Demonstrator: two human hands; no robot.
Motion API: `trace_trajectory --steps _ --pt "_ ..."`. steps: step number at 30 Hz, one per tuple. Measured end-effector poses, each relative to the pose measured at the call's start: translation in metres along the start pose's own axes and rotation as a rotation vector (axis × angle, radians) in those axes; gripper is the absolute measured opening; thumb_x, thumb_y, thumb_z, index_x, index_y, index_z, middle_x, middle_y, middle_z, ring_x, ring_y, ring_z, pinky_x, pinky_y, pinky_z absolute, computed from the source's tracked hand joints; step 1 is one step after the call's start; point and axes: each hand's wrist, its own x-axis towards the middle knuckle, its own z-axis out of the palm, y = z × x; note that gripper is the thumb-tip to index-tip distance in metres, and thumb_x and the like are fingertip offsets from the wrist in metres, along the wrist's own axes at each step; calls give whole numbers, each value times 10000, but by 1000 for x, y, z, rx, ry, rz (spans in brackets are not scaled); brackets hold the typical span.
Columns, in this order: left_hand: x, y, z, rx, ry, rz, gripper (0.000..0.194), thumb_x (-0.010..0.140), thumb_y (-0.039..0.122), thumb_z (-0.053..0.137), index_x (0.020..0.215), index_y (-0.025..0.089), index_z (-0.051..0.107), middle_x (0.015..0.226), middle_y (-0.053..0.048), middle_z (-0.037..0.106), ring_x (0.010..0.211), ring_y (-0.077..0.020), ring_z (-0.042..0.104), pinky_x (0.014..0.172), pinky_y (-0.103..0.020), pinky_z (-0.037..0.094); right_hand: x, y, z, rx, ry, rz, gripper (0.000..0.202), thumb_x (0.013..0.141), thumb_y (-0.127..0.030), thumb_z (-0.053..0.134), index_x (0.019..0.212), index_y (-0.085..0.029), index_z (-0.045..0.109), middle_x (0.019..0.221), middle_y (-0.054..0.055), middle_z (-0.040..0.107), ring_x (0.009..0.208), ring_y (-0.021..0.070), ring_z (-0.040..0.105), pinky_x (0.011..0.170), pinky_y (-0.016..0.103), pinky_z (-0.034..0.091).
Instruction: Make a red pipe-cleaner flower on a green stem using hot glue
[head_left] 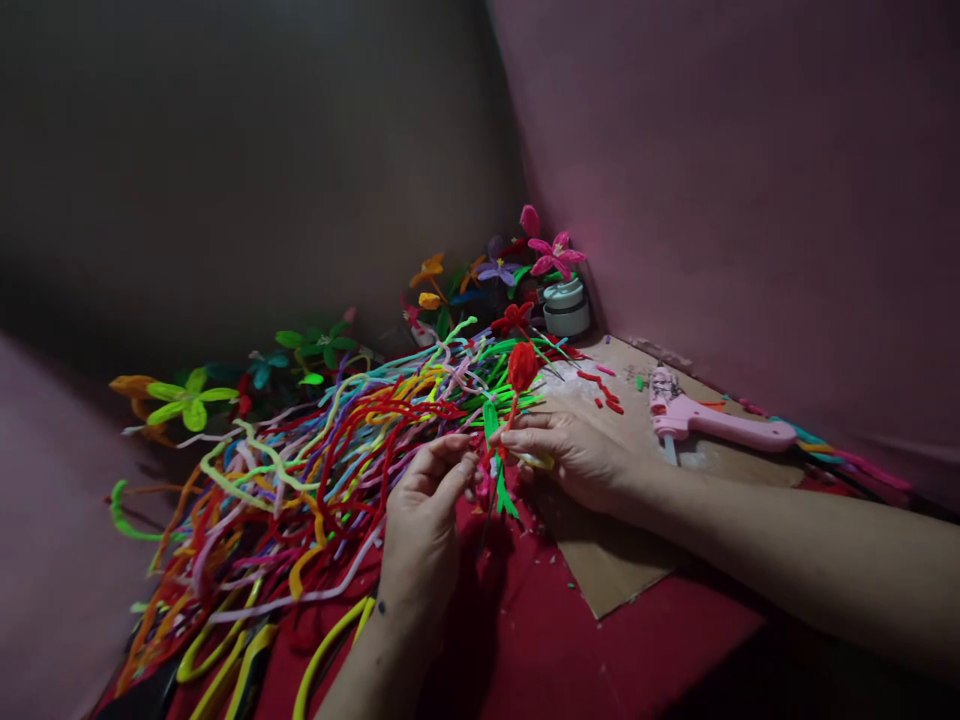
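A red fuzzy flower (523, 367) stands upright on a thin red stem, a green leaf piece (491, 420) beside it. My right hand (566, 455) pinches the stem just below the bloom, its fingers closed. Close by on the left is my left hand (439, 490), thumb and fingertips pressed together near the lower stem; what they hold, if anything, is too small to make out. More green strips (505, 500) hang below the fingers between both hands.
Many colourful pipe cleaners (300, 480) lie heaped at the left. A pink glue gun (720, 422) rests on cardboard (607, 560) at the right. Finished flowers (556, 255) and a white jar (566, 308) stand behind. Yellow-handled tools (247, 670) lie front left.
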Motion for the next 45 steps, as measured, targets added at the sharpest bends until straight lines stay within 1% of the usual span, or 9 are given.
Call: trace_trajectory --steps 5,8,15,18,24,28,31,36,45 --pt "-1 -1 2 -109 -33 -96 202 635 145 714 821 140 637 776 5 600 604 -49 533 569 -147 428 1 -1 -1 -8 -17 -8 138 661 -246 709 694 -125 651 684 0 591 593 86 486 558 229 366" --pt "-4 1 4 -129 -60 -112 182 645 125 684 816 129 622 679 13 573 551 -43 502 526 -135 402 0 -3 1 -46 -31 -43 160 653 -262 719 644 -127 632 642 -12 574 585 80 481 554 226 351" --pt "-5 5 5 -133 -73 -117 144 673 88 614 790 148 555 582 38 516 488 -42 447 472 -134 365 -2 -1 3 -37 0 3 171 628 -259 738 668 -127 637 621 -17 548 544 78 457 491 222 331" --pt "-3 2 4 -158 -66 -135 175 670 99 636 816 146 553 594 33 537 493 -42 468 477 -133 376 -2 0 2 -24 -2 9 141 640 -240 722 692 -131 651 632 -22 557 546 80 473 494 224 342" --pt "4 -2 1 -209 -66 -177 321 567 86 754 824 122 564 625 12 589 516 -55 538 515 -149 438 -1 -3 3 87 -52 15 89 629 -169 710 635 -124 634 587 -24 580 530 75 505 514 209 363" --pt "7 -1 -2 -228 -66 -207 338 544 64 771 820 113 583 660 -3 607 503 -51 544 463 -129 419 -1 -7 3 198 -93 54 71 626 -153 691 669 -108 655 639 10 630 574 94 553 564 219 404" --pt "7 0 -3 -235 -86 -228 312 571 73 759 835 123 600 693 -5 614 499 -57 548 428 -136 407 -3 -12 1 291 -122 61 113 628 -180 685 719 -114 676 712 37 664 653 123 585 644 252 437" --pt "5 -1 -4 -239 -122 -357 217 613 92 740 806 100 640 675 -24 619 507 -65 551 447 -151 437 -4 -17 -2 405 -137 62 96 624 -187 687 707 -140 674 730 40 667 732 150 596 752 310 447" --pt "4 -6 -4 -301 -135 -413 135 676 67 689 792 112 636 704 -20 614 501 -62 544 425 -153 450 -4 -14 -5 428 -159 68 76 684 -193 628 739 -159 668 708 46 661 756 185 599 806 394 445"
